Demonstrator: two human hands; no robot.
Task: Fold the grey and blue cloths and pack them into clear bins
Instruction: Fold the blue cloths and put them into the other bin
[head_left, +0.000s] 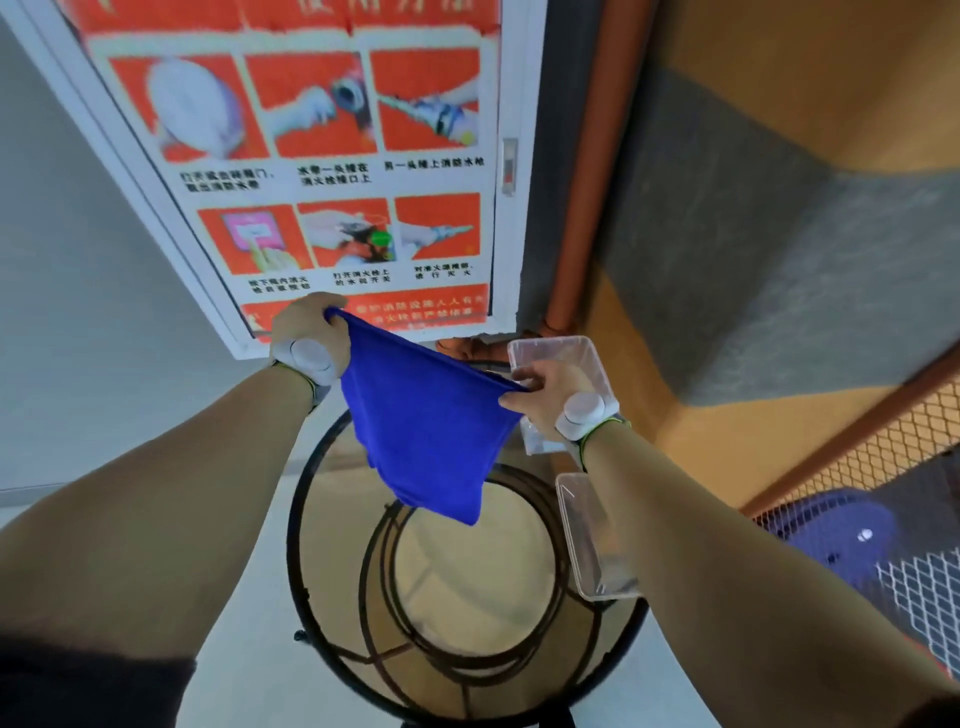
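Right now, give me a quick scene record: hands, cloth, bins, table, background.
left hand: pinches one top corner of the blue cloth
right hand: pinches the other top corner
blue cloth: held in the air, sagging between the hands, lower end hanging above the table
far bin: clear, on the table's right side, partly hidden by the right hand
near bin: clear, at the table's right edge, looks empty
table: round, glass top, black metal frame
poster: red, on the wall behind

One blue cloth (426, 431), two clear bins (far bin (558, 349), near bin (592, 540)) and two hands (left hand (309, 338), right hand (550, 397)) are pictured; one round table (332, 545) and one six-panel poster (311, 156) are also seen.
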